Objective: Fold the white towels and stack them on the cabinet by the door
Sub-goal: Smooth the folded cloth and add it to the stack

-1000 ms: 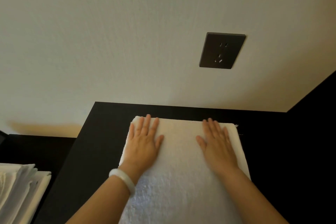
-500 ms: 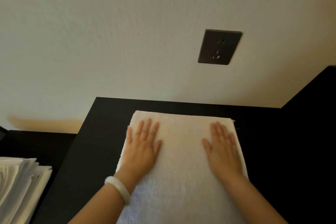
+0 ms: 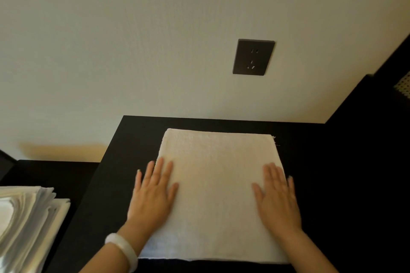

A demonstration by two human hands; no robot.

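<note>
Terrycloth is laid out at the centre: one white towel [image 3: 219, 184], folded to a rectangle, is spread flat on the dark cabinet top [image 3: 119, 173], its far edge set near the wall [image 3: 133, 51] and its near edge close to the cabinet's front. The left hand [image 3: 153, 195] is pressed palm down on the towel's left side, with the fingers straight and slightly spread; the outer fingers are carried past the towel's left edge, over the dark surface. The right hand [image 3: 277, 197] is pressed flat on the right side in the same way, fingers extended, the little finger lying at or just beyond the right edge. Nothing is gripped or pinched by either hand. A pale bracelet [image 3: 122, 248] is worn on the left wrist. To the left, on a lower dark surface [image 3: 55, 173], a stack of folded white linen [image 3: 26, 217] is seen, well apart from the towel; whether these are towels cannot be told. A dark wall socket [image 3: 253, 57] is mounted on the wall above the cabinet, and a dark panel [image 3: 366, 139] is set against the cabinet's right side.
</note>
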